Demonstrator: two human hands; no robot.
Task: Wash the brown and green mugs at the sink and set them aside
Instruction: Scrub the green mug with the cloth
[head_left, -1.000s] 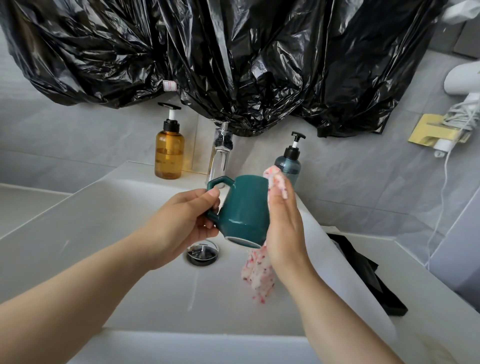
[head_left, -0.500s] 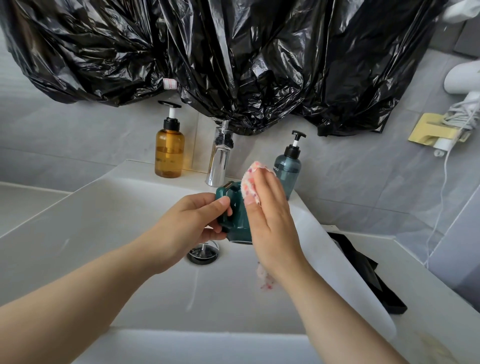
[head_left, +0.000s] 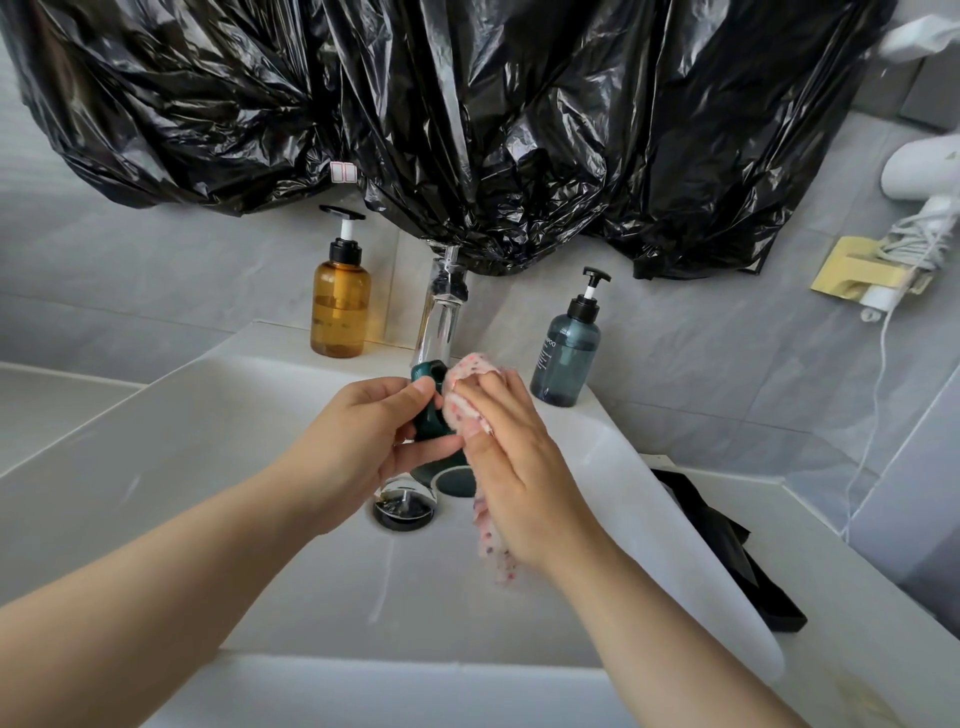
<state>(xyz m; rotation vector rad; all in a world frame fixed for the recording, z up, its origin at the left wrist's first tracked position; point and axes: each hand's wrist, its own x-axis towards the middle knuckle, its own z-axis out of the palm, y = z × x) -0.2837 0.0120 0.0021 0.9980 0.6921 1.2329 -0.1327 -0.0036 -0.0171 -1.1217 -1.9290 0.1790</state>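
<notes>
**Green mug (head_left: 434, 418) tilted between both hands over the sink**

Nearest, the left hand (head_left: 358, 441) gripped the mug's handle side and the right hand (head_left: 519, 467) clutched a spotted cloth (head_left: 470, 397) against its upper end. Both were equally close. The mug hung above the drain (head_left: 404, 512), base toward the person and mouth apparently toward the tap (head_left: 441, 317), inside the sink (head_left: 208, 467).

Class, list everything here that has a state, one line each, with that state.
green mug, tipped, held over the sink
left hand, grips the mug's handle
right hand, holds spotted cloth against the mug
spotted cloth, bunched, tail hanging
faucet, no stream visible
amber bottle, upright, part full
</notes>
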